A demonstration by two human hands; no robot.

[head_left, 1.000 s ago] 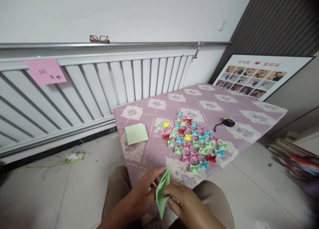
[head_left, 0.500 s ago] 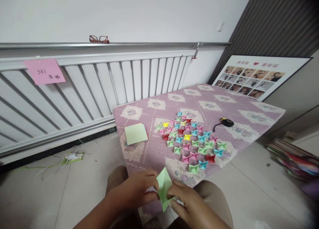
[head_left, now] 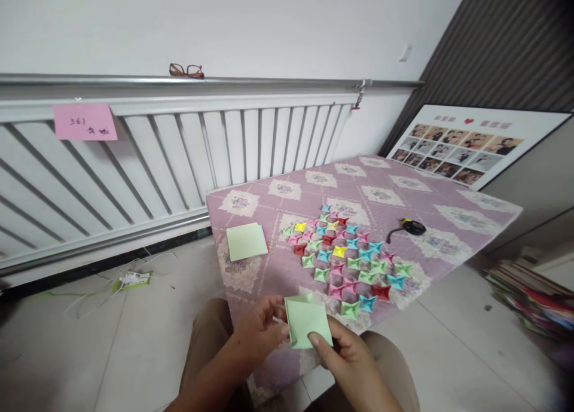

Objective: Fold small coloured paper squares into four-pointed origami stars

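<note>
A pale green folded paper (head_left: 308,323) is held up between my hands, over the near edge of the table, its squarish face turned toward me. My right hand (head_left: 343,349) pinches its lower right part, thumb on the front and fingers behind. At the paper's left edge, my left hand (head_left: 264,325) has its thumb and fingers closed on the side. Just beyond lie rows of small folded paper pieces (head_left: 339,252) in green, pink, blue, red and yellow. A stack of square paper sheets (head_left: 246,242), pale yellow-green on top, rests on the table's left side.
A purple patterned cloth covers the table (head_left: 278,204). On its right lies a black tape measure (head_left: 413,226). A white radiator (head_left: 179,155) stands behind, with glasses (head_left: 186,71) on the pipe above. A power strip (head_left: 133,280) with cables lies on the floor at left.
The green paper has turned from a narrow, upright pointed shape to a flatter square face toward me. Both hands have shifted their grip on it, and the camera view has moved slightly.
</note>
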